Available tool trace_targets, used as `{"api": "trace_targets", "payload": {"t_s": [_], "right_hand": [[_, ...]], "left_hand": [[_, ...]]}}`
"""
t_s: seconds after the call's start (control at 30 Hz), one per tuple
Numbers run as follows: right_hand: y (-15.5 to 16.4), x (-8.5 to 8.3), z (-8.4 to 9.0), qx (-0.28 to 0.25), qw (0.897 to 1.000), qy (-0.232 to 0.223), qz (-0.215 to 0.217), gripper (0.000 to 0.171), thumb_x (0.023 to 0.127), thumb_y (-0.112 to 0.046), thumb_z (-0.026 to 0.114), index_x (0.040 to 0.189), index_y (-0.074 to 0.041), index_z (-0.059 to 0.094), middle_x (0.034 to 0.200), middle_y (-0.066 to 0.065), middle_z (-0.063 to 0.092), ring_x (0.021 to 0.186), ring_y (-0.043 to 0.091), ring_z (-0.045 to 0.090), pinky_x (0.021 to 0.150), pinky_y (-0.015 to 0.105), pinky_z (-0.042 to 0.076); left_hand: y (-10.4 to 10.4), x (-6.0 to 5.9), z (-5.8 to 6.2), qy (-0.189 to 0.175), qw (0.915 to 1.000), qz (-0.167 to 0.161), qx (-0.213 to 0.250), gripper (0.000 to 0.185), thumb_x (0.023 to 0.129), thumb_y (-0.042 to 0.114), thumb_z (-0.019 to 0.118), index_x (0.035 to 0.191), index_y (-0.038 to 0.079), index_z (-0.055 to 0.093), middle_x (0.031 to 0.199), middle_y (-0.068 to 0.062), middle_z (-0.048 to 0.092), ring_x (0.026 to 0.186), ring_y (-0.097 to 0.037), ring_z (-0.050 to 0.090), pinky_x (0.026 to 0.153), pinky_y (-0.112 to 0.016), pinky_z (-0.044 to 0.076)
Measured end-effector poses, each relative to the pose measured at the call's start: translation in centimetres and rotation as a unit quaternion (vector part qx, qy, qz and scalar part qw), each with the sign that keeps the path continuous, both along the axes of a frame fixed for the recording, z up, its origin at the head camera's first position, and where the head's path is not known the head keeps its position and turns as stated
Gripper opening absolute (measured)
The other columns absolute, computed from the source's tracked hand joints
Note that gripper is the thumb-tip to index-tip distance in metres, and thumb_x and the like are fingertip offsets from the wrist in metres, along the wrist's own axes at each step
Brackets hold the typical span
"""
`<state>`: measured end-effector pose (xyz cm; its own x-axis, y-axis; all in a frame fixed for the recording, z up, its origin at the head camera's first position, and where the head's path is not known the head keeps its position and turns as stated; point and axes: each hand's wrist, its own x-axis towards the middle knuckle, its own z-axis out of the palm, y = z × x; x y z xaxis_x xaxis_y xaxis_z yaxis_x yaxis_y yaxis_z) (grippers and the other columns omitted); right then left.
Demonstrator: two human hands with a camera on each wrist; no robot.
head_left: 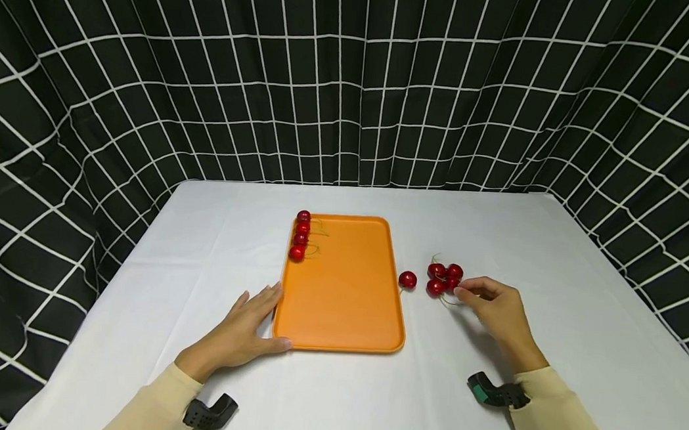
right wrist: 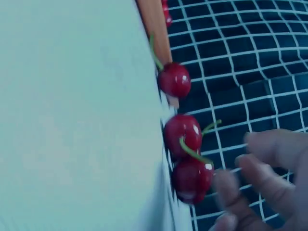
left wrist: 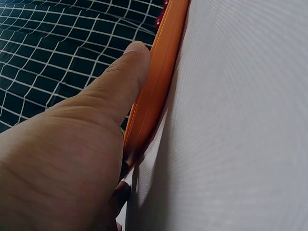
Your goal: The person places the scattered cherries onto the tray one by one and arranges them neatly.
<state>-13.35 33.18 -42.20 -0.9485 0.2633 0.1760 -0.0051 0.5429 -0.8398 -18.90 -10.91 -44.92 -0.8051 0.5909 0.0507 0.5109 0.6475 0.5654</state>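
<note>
An orange tray (head_left: pixel 342 294) lies on the white table. My left hand (head_left: pixel 242 334) is at its near left corner, fingers spread, fingertips touching the left rim and thumb at the near edge; in the left wrist view the thumb (left wrist: pixel 122 77) rests against the rim. A column of red cherries (head_left: pixel 300 238) with green stems sits along the tray's upper left edge. Right of the tray is a cluster of cherries (head_left: pixel 436 287). My right hand (head_left: pixel 495 313) reaches it, fingertips beside the nearest cherry (right wrist: pixel 192 180). The right wrist view shows gaps between loosely bent fingers and nothing held.
A single cherry (head_left: pixel 407 280) lies just off the tray's right edge, between tray and cluster. White cloth (head_left: pixel 219 233) covers the table. A black curtain with a white grid (head_left: pixel 352 84) surrounds its back and sides.
</note>
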Motion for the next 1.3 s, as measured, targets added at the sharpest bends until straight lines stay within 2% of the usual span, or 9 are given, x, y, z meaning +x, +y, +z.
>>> {"api": "trace_targets", "payload": {"t_s": [0.13, 0.33, 0.57, 0.77, 0.93, 1.3], "right_hand": [[-0.7, -0.4, -1.0, 0.020, 1.000, 0.003, 0.017, 0.020, 0.087, -0.020, 0.074, 0.094, -0.002, 0.074, 0.086, 0.007, 0.070, 0.077, 0.017, 0.057, 0.060, 0.022, 0.046], [-1.4, -0.8, -1.5, 0.066, 0.998, 0.000, 0.011, 0.012, 0.083, -0.011, 0.076, 0.091, -0.002, 0.073, 0.083, 0.006, 0.069, 0.074, 0.018, 0.058, 0.058, 0.022, 0.047], [-2.0, -1.3, -1.4, 0.132, 0.991, -0.007, 0.007, 0.011, 0.082, -0.014, 0.077, 0.089, -0.007, 0.073, 0.080, 0.003, 0.067, 0.074, 0.020, 0.057, 0.060, 0.031, 0.046], [-1.8, -1.2, -1.7, 0.166, 0.986, -0.015, 0.003, 0.007, 0.082, -0.013, 0.075, 0.087, -0.008, 0.072, 0.079, 0.003, 0.067, 0.074, 0.021, 0.058, 0.062, 0.033, 0.046], [-1.5, -1.1, -1.8, 0.172, 0.985, -0.025, 0.001, 0.006, 0.085, -0.011, 0.071, 0.087, -0.007, 0.073, 0.079, 0.004, 0.068, 0.072, 0.020, 0.057, 0.060, 0.033, 0.045], [-1.7, -1.1, -1.8, 0.148, 0.989, 0.004, -0.006, 0.006, 0.088, -0.008, 0.068, 0.084, -0.004, 0.071, 0.074, 0.002, 0.065, 0.072, 0.021, 0.055, 0.061, 0.034, 0.043]], "left_hand": [[-0.1, 0.2, -0.1, 0.003, 1.0000, -0.002, 0.004, 0.104, 0.079, 0.061, 0.069, 0.151, 0.001, 0.025, 0.157, -0.006, 0.020, 0.144, -0.024, 0.015, 0.114, -0.048, -0.003], [-0.1, -0.1, 0.2, 0.003, 1.0000, -0.003, 0.001, 0.105, 0.078, 0.061, 0.070, 0.151, 0.001, 0.024, 0.157, -0.007, 0.019, 0.144, -0.024, 0.015, 0.114, -0.048, -0.003], [-0.3, -0.5, 0.5, 0.011, 0.9999, -0.006, 0.002, 0.103, 0.079, 0.058, 0.071, 0.151, 0.000, 0.025, 0.157, -0.007, 0.020, 0.143, -0.025, 0.016, 0.114, -0.048, -0.003], [-0.2, -0.3, 0.2, -0.005, 1.0000, -0.008, 0.002, 0.104, 0.079, 0.061, 0.069, 0.151, 0.000, 0.024, 0.157, -0.006, 0.019, 0.144, -0.024, 0.015, 0.114, -0.047, -0.005], [0.0, -0.4, 0.1, -0.005, 0.9999, -0.011, 0.004, 0.104, 0.079, 0.062, 0.068, 0.151, 0.001, 0.025, 0.158, -0.003, 0.018, 0.144, -0.023, 0.014, 0.115, -0.045, -0.005], [-0.3, -0.3, 0.2, -0.007, 1.0000, -0.001, 0.000, 0.105, 0.078, 0.063, 0.069, 0.151, 0.001, 0.025, 0.157, -0.002, 0.019, 0.144, -0.021, 0.014, 0.115, -0.044, -0.004]]}}
